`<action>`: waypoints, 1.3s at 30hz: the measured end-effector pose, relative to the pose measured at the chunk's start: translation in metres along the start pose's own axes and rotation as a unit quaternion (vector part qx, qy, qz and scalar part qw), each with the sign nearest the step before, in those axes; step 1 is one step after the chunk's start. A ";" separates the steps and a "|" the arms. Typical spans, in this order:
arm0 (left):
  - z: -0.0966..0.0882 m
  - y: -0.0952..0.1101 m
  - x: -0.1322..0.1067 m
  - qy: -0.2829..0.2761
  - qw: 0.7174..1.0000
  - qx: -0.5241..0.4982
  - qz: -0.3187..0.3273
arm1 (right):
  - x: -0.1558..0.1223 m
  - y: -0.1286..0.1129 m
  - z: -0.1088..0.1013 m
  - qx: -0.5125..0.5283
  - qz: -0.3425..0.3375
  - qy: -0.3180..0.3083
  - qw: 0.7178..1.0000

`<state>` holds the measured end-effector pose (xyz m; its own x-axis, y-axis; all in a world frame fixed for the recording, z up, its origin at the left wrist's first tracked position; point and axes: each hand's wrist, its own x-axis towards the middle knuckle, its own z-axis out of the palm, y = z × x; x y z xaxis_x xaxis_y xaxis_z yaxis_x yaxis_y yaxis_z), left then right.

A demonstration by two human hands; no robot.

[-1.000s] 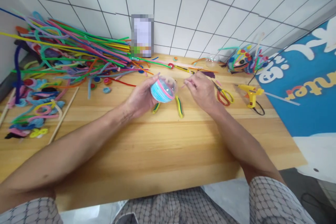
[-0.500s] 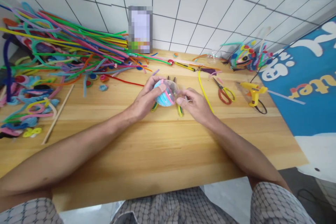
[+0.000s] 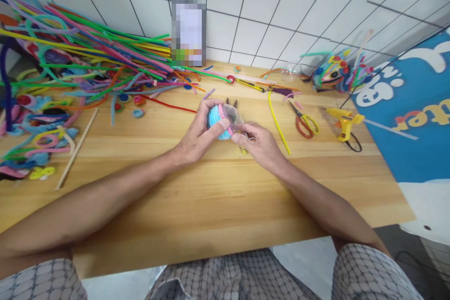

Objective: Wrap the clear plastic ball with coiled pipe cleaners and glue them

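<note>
My left hand [image 3: 198, 134] is wrapped round a clear plastic ball [image 3: 225, 119] partly covered in light blue and pink pipe cleaner. It holds the ball just above the wooden table [image 3: 211, 197]. My right hand [image 3: 258, 143] sits against the ball's right side, its fingers pinched on something small that I cannot make out. A green and yellow strip [image 3: 243, 150] peeks out under my right hand. A long yellow pipe cleaner [image 3: 277, 122] lies just right of it.
A big heap of coloured pipe cleaners [image 3: 87, 65] fills the back left. Red-handled scissors [image 3: 304, 122] and a yellow glue gun [image 3: 344, 122] lie to the right. A finished colourful ball [image 3: 333, 72] sits at the back right. A wooden stick [image 3: 75, 150] lies on the left.
My right hand has come in from the right to the ball's side. My left hand has turned the ball and closed more tightly round it. The view has shifted slightly.
</note>
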<state>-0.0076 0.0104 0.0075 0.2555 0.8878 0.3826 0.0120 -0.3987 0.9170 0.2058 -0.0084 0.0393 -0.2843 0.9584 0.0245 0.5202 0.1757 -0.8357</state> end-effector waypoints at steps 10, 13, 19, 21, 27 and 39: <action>-0.001 -0.004 -0.001 -0.008 0.942 0.233 0.241 | -0.005 0.001 0.003 0.079 0.066 -0.040 0.994; -0.002 -0.003 -0.001 -0.009 0.960 0.195 0.202 | -0.003 0.001 -0.003 0.097 0.076 -0.049 0.991; 0.001 -0.004 -0.002 0.007 0.998 -0.033 -0.046 | 0.003 0.009 -0.007 0.018 -0.007 0.032 0.999; 0.003 -0.005 0.001 0.016 0.988 -0.117 -0.096 | 0.005 0.013 -0.005 -0.005 -0.039 0.036 0.999; 0.009 -0.001 0.003 0.012 0.966 -0.212 -0.150 | 0.003 0.017 0.000 -0.030 -0.068 0.040 0.996; -0.002 0.003 -0.003 -0.084 0.996 -0.001 -0.041 | 0.007 0.011 -0.010 0.022 0.015 -0.034 0.999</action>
<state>-0.0106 0.0068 0.0092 0.4126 0.8661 0.2823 0.0385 -0.3262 0.9445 0.2179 0.0021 0.0363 -0.3248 0.9451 -0.0368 0.4942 0.1364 -0.8586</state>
